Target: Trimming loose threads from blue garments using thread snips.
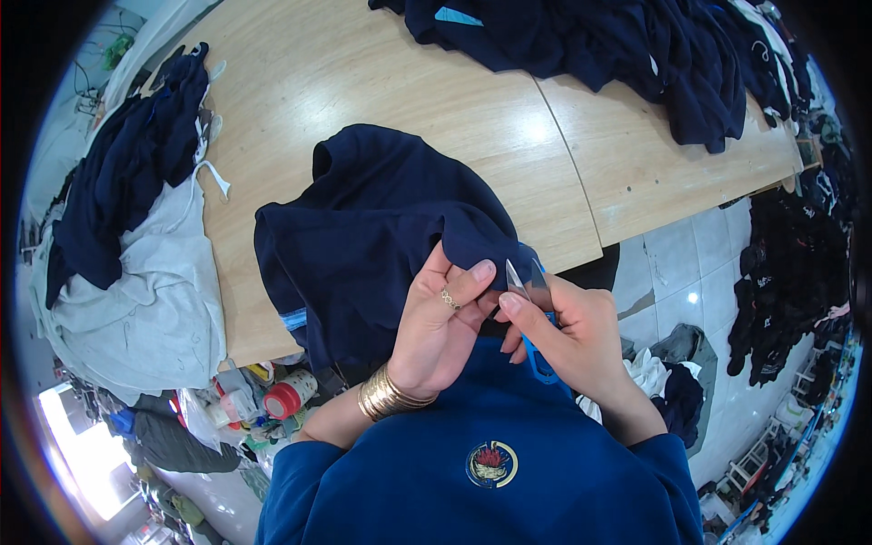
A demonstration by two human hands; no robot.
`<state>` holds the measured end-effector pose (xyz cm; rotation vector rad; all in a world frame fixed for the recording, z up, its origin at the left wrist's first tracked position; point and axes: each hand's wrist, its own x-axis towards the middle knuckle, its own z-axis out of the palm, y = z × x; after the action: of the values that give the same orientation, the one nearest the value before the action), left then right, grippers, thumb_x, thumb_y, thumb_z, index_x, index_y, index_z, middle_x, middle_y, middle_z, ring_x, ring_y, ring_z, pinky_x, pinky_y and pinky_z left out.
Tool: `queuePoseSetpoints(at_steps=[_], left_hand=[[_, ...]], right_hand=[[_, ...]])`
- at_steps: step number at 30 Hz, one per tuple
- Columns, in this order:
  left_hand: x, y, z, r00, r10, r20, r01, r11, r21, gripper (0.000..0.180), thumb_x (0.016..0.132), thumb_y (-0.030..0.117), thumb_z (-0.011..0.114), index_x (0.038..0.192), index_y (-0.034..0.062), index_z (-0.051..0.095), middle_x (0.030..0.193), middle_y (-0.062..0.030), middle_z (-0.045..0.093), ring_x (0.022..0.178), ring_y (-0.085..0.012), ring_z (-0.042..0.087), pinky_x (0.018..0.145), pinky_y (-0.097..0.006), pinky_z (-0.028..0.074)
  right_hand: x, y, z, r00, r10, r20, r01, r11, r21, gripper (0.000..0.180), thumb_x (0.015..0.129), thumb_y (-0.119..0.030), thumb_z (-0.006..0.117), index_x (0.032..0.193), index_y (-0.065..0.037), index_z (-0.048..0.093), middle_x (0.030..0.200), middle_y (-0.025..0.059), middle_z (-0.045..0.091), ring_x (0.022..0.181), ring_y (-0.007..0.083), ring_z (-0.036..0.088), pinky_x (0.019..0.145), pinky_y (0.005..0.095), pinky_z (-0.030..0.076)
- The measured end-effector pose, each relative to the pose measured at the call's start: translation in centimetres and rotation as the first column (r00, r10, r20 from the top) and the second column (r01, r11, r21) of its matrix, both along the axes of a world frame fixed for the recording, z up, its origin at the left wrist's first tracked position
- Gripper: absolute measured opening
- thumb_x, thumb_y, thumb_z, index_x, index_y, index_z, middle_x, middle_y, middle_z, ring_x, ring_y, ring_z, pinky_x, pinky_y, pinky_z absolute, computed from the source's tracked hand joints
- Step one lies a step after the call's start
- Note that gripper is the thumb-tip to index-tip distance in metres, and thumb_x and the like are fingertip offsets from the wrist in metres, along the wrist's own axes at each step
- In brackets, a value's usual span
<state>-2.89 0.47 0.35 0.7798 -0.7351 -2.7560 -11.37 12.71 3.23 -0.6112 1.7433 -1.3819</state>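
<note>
I have the left hand (436,331) pinching the cloth (381,213), which sprawls toward that hand's eleven o'clock, and the right hand (579,329) curled around scissors (539,361). The cloth looks soft, light; I'd hold its edge.

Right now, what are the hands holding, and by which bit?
The right hand holds scissors near where the blades meet the blue handle. The left hand seems to pinch the dark blue cloth by its near edge.
</note>
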Motion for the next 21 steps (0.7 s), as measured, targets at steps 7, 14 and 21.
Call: queuePoseSetpoints(at_steps=[7,14,21], left_hand=[[0.09,0.20,-0.12,0.999,0.047,-0.016,-0.048,0.995,-0.083,0.033,0.084,0.006,0.059,0.114,0.0074,0.045,0.069,0.0015,0.056,0.072,-0.0096,0.060,0.071,-0.027,0.047],[0.17,0.31,-0.26,0.997,0.068,-0.032,-0.071,0.990,-0.118,0.029,0.083,0.004,0.060,0.110,0.0070,0.048,0.076,0.0006,0.060,0.075,-0.0084,0.060,0.072,-0.026,0.047],[0.12,0.52,-0.16,0.992,0.094,-0.078,-0.105,0.985,-0.139,0.029,0.081,0.002,0.060,0.108,0.0066,0.049,0.087,-0.0024,0.063,0.081,-0.0097,0.060,0.075,-0.026,0.046]], right_hand=[[-0.05,-0.02,0.12,1.000,0.006,-0.001,-0.006,1.000,0.000,0.025,0.088,-0.021,0.056,0.082,0.003,0.059,0.063,0.0087,0.063,0.054,0.0113,0.063,0.047,0.0187,0.048],[0.05,-0.05,0.19,1.000,0.004,-0.002,-0.004,1.000,-0.011,0.024,0.088,-0.021,0.056,0.083,0.003,0.060,0.064,0.0081,0.064,0.054,0.0109,0.063,0.046,0.0188,0.047],[0.19,-0.01,0.00,0.998,0.001,-0.059,-0.001,1.000,-0.010,0.024,0.089,-0.021,0.055,0.081,0.002,0.059,0.063,0.0080,0.063,0.054,0.0108,0.062,0.046,0.0183,0.047]])
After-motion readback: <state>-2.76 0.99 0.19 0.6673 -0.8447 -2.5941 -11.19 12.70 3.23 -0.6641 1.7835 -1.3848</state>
